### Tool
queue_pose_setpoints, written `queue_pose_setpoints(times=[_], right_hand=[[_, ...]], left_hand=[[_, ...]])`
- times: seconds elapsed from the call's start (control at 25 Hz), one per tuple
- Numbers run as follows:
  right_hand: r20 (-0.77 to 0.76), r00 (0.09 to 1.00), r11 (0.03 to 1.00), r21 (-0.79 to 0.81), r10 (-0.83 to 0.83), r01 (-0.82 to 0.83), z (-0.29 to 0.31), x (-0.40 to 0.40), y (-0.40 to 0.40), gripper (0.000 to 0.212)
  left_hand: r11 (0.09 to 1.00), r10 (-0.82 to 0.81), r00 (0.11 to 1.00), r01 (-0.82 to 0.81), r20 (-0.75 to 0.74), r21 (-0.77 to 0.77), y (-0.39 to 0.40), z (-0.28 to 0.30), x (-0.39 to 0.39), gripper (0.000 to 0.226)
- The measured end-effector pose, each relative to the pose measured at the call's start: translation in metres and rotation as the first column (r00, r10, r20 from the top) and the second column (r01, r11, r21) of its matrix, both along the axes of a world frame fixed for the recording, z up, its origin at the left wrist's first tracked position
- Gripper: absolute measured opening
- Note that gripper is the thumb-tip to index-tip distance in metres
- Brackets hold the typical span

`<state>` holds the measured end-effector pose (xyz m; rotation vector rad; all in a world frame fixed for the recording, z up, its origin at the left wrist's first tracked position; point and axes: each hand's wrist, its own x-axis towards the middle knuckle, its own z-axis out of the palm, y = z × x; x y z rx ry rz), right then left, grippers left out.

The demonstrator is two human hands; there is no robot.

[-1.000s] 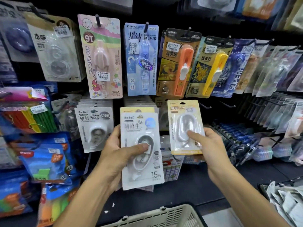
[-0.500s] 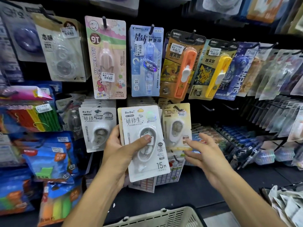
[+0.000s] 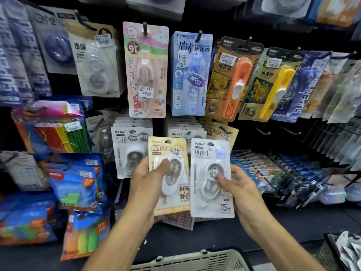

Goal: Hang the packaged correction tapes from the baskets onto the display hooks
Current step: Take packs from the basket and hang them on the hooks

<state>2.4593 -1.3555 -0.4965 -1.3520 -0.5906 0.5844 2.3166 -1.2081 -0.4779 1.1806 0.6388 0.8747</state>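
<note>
My left hand (image 3: 145, 179) grips a gold-yellow packaged correction tape (image 3: 176, 201), thumb pressed on its blister. Just to its right, my right hand (image 3: 241, 189) pinches a white BoBo packaged correction tape (image 3: 224, 207) by its lower right side. Both packs are upright, side by side, in front of the lower row of display hooks. Behind them hang a white BoBo stack (image 3: 130, 142), a second BoBo stack (image 3: 185, 133) and a gold-yellow pack (image 3: 222, 133) on its hook.
Two bare black hooks (image 3: 262, 132) (image 3: 292, 132) jut out right of the gold-yellow pack. A white basket (image 3: 195, 260) sits at the bottom edge, a dark basket (image 3: 332, 253) with packets at the lower right. Upper hooks carry taller tape packs; coloured bags crowd the left.
My right hand let go of the gold-yellow pack now on the hook, came back and took the white pack from my left hand, which keeps the second gold-yellow pack.
</note>
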Motion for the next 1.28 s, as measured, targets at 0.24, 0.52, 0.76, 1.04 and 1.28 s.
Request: queue_pose_setpoints(times=[0.24, 0.52, 0.76, 1.04, 1.28], right_hand=[[0.175, 0.943, 0.957, 0.011, 0.284, -0.29, 0.008, -0.045, 0.036, 0.043], [0.267, 0.963, 0.986, -0.166, 0.042, 0.003, 0.026, -0.095, 0.132, 0.026], [0.522, 0.851, 0.991, -0.13, 0.058, 0.012, 0.014, -0.098, 0.086, 0.039], [0.105, 0.992, 0.995, 0.061, 0.069, -0.076, 0.017, -0.038, 0.029, 0.044], [0.142, 0.973, 0.975, -0.105, -0.18, 0.196, 0.025, 0.049, -0.037, 0.042]], left_hand=[[0.808, 0.504, 0.838, -0.543, 0.208, 0.229, 0.05, 0.03, -0.062, 0.014], [0.646, 0.624, 0.754, -0.646, 0.207, 0.406, 0.068, 0.033, -0.105, 0.007], [0.972, 0.195, 0.965, -0.215, 0.174, 0.1, 0.06, 0.026, -0.085, 0.02], [0.557, 0.113, 0.872, 0.341, -0.476, 0.757, 0.029, 0.008, -0.019, 0.047], [0.419, 0.271, 0.76, 0.46, -0.591, 0.783, 0.021, -0.018, 0.02, 0.063]])
